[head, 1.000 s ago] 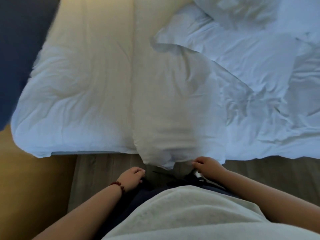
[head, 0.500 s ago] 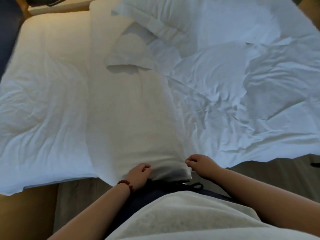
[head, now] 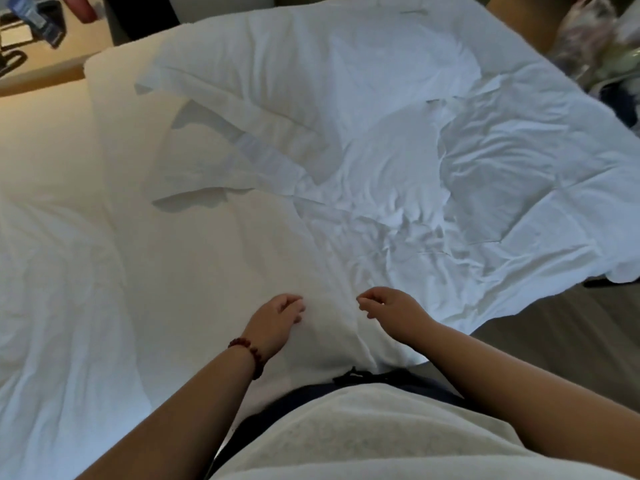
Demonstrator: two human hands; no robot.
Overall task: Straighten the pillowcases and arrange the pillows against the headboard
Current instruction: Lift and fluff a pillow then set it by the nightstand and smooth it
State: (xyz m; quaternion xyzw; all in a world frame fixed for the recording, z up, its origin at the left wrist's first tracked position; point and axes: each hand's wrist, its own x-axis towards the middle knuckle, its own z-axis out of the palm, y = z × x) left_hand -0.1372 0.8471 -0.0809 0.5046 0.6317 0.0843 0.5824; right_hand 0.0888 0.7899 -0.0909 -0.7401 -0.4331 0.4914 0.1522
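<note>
Pillow (head: 221,258) on bed (head: 52,306), long axis running straight away from body. Left hand (head: 275,323) and right hand (head: 391,313) equally near, loosely curled on near end, gripping nothing.

Landmark: long white pillow (head: 214,265) lying lengthwise.
Left of it: flat white duvet (head: 52,271), open.
Right of it: rumpled white pillowcase (head: 346,174) overlapping, blocking.
</note>
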